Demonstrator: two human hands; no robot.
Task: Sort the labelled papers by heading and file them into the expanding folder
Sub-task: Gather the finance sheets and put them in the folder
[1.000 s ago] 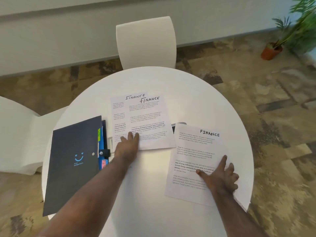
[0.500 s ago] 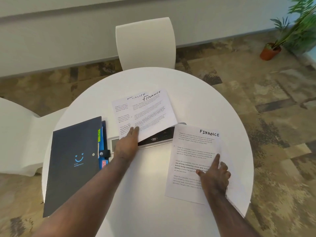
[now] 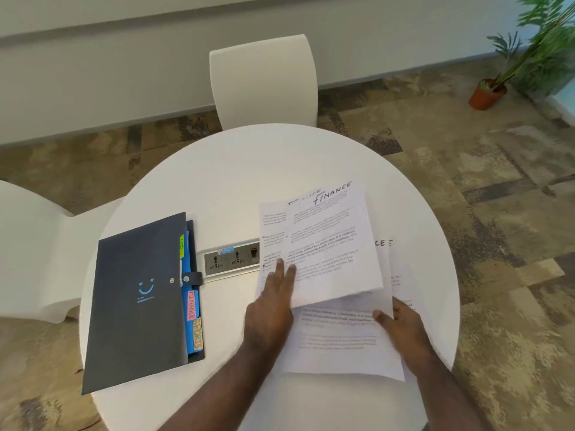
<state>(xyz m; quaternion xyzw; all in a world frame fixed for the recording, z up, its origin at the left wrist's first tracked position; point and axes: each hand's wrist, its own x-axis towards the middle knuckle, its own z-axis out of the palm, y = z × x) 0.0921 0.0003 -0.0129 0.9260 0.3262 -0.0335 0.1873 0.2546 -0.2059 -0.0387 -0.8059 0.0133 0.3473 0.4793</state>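
Note:
My left hand (image 3: 273,303) grips two overlapping sheets headed FINANCE (image 3: 329,241) by their lower left corner and holds them lifted over the table's right half. Beneath them lies a third FINANCE sheet (image 3: 342,346), with my right hand (image 3: 401,325) resting on its right side, fingers pressed to the paper. The dark expanding folder (image 3: 137,300) lies shut on the left of the round white table (image 3: 242,169). Coloured tabs stick out of its right edge, among them a pink FINANCE tab (image 3: 192,304) and an orange SPORTS tab (image 3: 198,334).
A socket strip (image 3: 231,259) is set into the table's middle, between folder and papers. A white chair (image 3: 264,79) stands behind the table and another (image 3: 34,244) at the left. A potted plant (image 3: 488,94) stands on the carpet at the far right.
My left hand has lifted the two FINANCE sheets and carried them right, over the single sheet, uncovering the socket strip. My right hand has slid to that sheet's right edge.

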